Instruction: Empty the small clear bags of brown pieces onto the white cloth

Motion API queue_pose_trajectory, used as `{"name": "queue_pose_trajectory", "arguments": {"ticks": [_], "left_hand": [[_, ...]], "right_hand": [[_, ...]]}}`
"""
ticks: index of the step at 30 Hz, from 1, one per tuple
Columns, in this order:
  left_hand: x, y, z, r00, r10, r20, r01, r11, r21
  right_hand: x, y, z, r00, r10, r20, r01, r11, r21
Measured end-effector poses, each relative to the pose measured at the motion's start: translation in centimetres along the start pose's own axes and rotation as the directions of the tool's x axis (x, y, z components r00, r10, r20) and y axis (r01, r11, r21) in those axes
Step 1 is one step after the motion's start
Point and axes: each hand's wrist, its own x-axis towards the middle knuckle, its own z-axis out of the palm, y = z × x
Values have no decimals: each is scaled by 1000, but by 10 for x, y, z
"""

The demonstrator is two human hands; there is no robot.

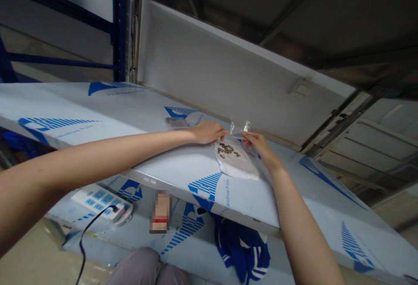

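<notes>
Head view — power strip (pixel 101 202), blue cloth (pixel 243 248) under worktop (pixel 183 158); pieces (pixel 226 149) atop.

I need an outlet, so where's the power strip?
In the head view, the power strip lies at lower left on the lower shelf, below the left forearm.

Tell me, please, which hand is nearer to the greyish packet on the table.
Left. The left hand is close beside the packet; the right hand is farther off, past the left.

White sheet (pixel 240 165), packet (pixel 177 122) on table (pixel 183 165)
</notes>
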Motion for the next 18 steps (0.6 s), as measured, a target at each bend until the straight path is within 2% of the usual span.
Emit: {"name": "queue_pose_trajectory", "arguments": {"ticks": [2, 5, 7, 8, 9, 11, 13, 15, 18], "left_hand": [[3, -5, -20, 997, -68, 41, 60, 983, 173], [4, -24, -53, 977, -161, 137, 108, 936, 335], [2, -41, -69, 938, -242, 248, 127, 906, 405], [1, -48, -74, 905, -296, 306, 151, 895, 420], [-1, -54, -76, 882, -345, 320, 185, 879, 439], [-5, -61, -76, 859, -426, 282, 255, 835, 487], [-8, -61, -71, 840, -492, 230, 312, 783, 538], [-10, -59, -67, 818, -532, 220, 335, 751, 569], [-12, -58, -64, 805, -542, 239, 338, 751, 567]], "right_hand": [[4, 15, -12, 993, 93, -74, -98, 994, -56], [3, 31, -27, 980, 170, -106, -186, 969, -163], [-2, 32, -32, 967, 227, -112, -251, 916, -313], [-5, 29, -33, 955, 268, -129, -297, 864, -408], [-9, 25, -32, 939, 304, -159, -343, 798, -496], [-15, 14, -30, 902, 348, -255, -429, 666, -610], [-19, 4, -28, 873, 350, -339, -487, 593, -642], [-21, -2, -25, 867, 330, -373, -498, 580, -645], [-20, -5, -22, 886, 287, -364, -462, 615, -639]]}}
